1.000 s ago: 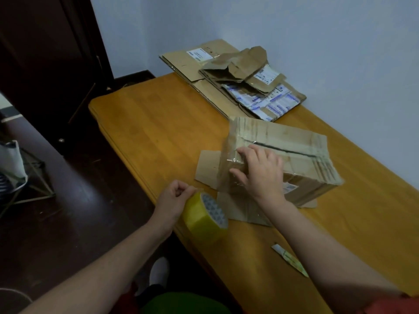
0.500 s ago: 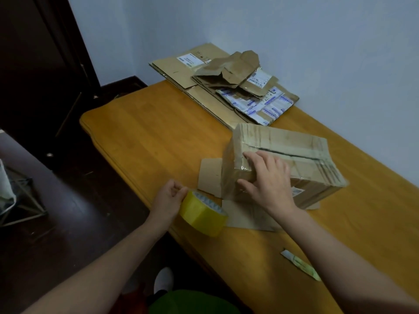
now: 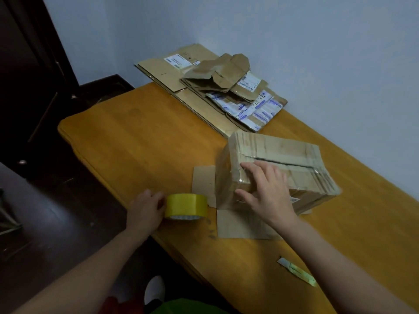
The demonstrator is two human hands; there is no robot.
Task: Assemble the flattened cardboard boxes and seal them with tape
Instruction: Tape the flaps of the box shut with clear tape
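Pressing my right hand (image 3: pixel 269 193) flat, fingers spread, on the cardboard box (image 3: pixel 283 150) on the table (image 3: pixel 136 137), I judged it light but crushable: hold its stiff corners. My left hand (image 3: pixel 145 207) gripped the yellow tape roll (image 3: pixel 186 205).

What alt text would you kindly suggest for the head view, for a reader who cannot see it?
A person's right hand presses flat on an assembled cardboard box on a wooden table, while the left hand holds a yellow tape roll beside it. Flattened boxes lie stacked near the wall.
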